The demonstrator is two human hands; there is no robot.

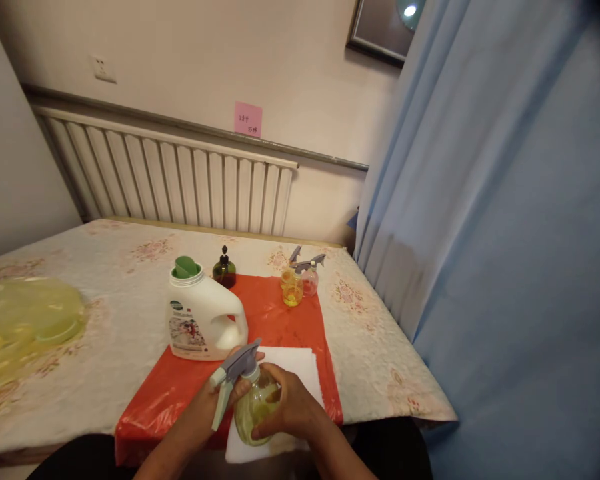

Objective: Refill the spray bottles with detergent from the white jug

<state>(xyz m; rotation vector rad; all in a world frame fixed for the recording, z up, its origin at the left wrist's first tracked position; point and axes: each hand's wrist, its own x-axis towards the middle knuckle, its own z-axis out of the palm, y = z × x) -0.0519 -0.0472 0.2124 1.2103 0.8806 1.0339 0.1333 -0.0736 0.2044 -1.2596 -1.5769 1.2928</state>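
Note:
A clear round spray bottle [250, 417] with a grey trigger head is tilted above a folded white cloth [303, 365]. My left hand [214, 398] is closed around its neck, just below the trigger head, with some fingers hidden behind it. Around the right side of the bottle's body wraps my right hand [294, 403], thumb low and fingers high. Yellowish-green colour shows through the bottle's wall. Just beyond my hands stands a large white detergent jug [207, 317], a green cap [185, 268] sitting in its mouth.
A red plastic sheet [275, 320] covers part of the floral-covered table [370, 340]. Several spray bottles [293, 291] stand at its far right, a dark pump bottle [225, 272] at its far left. A yellow translucent bag [25, 323] lies left; a blue curtain [480, 200] hangs right.

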